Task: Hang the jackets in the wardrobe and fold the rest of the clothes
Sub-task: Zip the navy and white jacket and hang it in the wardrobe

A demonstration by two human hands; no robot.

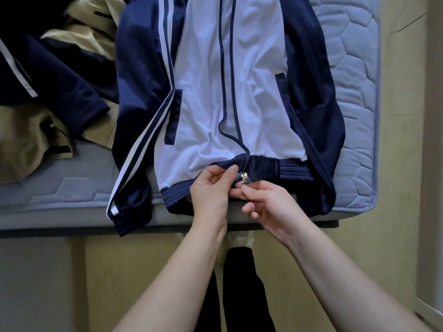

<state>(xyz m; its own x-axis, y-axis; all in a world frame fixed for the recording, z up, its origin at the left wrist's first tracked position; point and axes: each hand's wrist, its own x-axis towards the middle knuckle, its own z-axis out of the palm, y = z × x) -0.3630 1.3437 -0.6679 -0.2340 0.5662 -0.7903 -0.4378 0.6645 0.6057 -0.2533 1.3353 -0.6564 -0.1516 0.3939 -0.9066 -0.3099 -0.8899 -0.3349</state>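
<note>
Jacket (203, 104) flat on bed (354, 104), hem at near edge. Your left hand (211, 190) pinches hem beside zip; right hand (268, 207) pinches slider (244, 176) — zipping step, teeth open above. Next: hold hem taut, draw slider far.

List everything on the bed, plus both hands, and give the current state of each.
jacket: spread front up on the mattress, one cuff hanging over the edge.
zip slider: at the bottom hem, with the zip open above it.
left hand: pinches the hem beside the zip.
right hand: pinches the zip slider's pull.
navy garment: crumpled, unfolded.
beige garment: crumpled, unfolded.
</note>
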